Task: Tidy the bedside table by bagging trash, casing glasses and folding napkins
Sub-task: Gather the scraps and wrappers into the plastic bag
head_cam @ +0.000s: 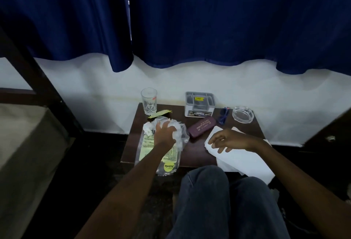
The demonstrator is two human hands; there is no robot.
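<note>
On the dark bedside table (197, 147), my left hand (164, 132) closes on a crumpled white tissue (175, 126) at the mouth of a clear plastic bag (169, 159) with yellow print. A yellow-green wrapper (159, 113) lies just behind it. My right hand (230, 140) hovers with fingers spread over a white napkin (245, 159) that hangs off the front right edge. A maroon glasses case (201, 126) lies shut in the middle. Blue glasses (223, 115) rest folded behind it, to the right.
A drinking glass (149, 101) stands at the back left, a grey organiser box (199, 104) at the back middle, a glass ashtray (243, 114) at the back right. Blue curtains (190, 20) hang above. A bed (24, 143) is left; my knees (218, 191) are below.
</note>
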